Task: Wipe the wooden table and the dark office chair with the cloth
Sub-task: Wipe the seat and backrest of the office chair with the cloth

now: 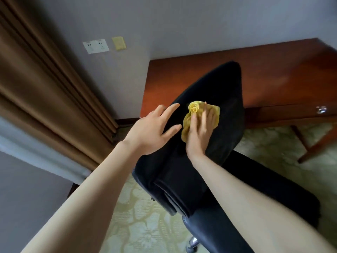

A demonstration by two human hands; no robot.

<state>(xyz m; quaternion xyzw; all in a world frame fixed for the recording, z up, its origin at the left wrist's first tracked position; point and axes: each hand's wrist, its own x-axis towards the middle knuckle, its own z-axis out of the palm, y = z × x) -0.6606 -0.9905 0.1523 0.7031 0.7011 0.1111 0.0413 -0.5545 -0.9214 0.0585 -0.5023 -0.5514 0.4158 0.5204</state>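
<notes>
Fingers [209, 115] of the right hand [199, 132] are laid nearly straight and close together on top of the yellow cloth [195, 108]. The cloth is pressed under them against the back of the dark office chair [215, 84]. A bunched lump of the cloth is seen just beside the thumb. To the left of these fingers, the left hand [147, 130] is rested on the edge of the chair back, with its fingers [169, 110] spread wide and nothing held. Beyond the fingertips, the wooden table [264, 73] is set against the wall. Farther left, white wall sockets [95, 46] are seen, and a brown curtain [45, 92] is hung. Under the chair, a pale patterned carpet [145, 216] is laid.
</notes>
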